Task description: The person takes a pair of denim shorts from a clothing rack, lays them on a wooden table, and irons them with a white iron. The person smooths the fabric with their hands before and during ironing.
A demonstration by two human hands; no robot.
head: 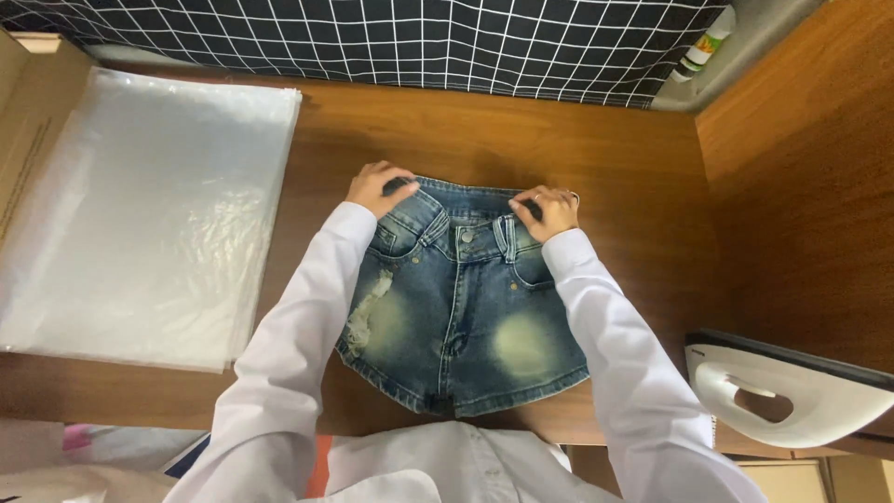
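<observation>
Both hands clenched on denim shorts atop brown wooden table.

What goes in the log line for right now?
left hand: grips waistband | right hand: grips waistband | faded blue denim shorts: flat on brown wooden table

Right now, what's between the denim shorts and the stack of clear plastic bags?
Head view: only bare wooden table between the denim shorts and the plastic bags, besides the left white sleeve lower down.

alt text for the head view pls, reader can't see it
Both hands, left hand and right hand, grip the waistband of faded denim shorts lying flat on a wooden table. A stack of clear plastic bags lies to the left, a white iron at right.
</observation>
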